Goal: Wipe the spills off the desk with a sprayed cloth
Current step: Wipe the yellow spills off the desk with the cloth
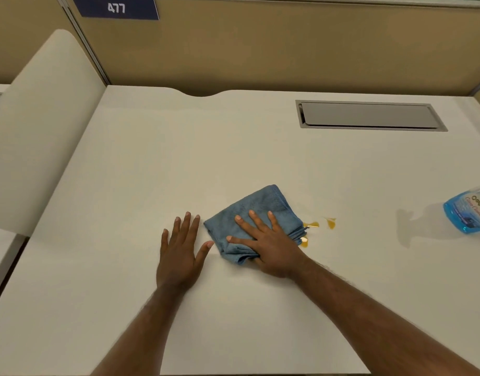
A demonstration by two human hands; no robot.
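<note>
A folded blue cloth (256, 210) lies on the white desk (152, 164), near its middle. My right hand (266, 242) presses flat on the cloth, fingers spread over its near half. Just left of the cloth, my left hand (179, 251) rests palm down on the bare desk with its thumb almost touching the cloth's edge. Amber spills (331, 223) sit to the right of the cloth, and one small patch touches its right edge. A blue spray bottle (469, 210) lies at the far right, cut off by the frame.
A grey cable hatch (369, 115) is set into the desk at the back right. Tan partition walls (260, 50) close off the back, with a blue sign reading 477 (115, 8). A rounded white divider (38, 126) stands on the left.
</note>
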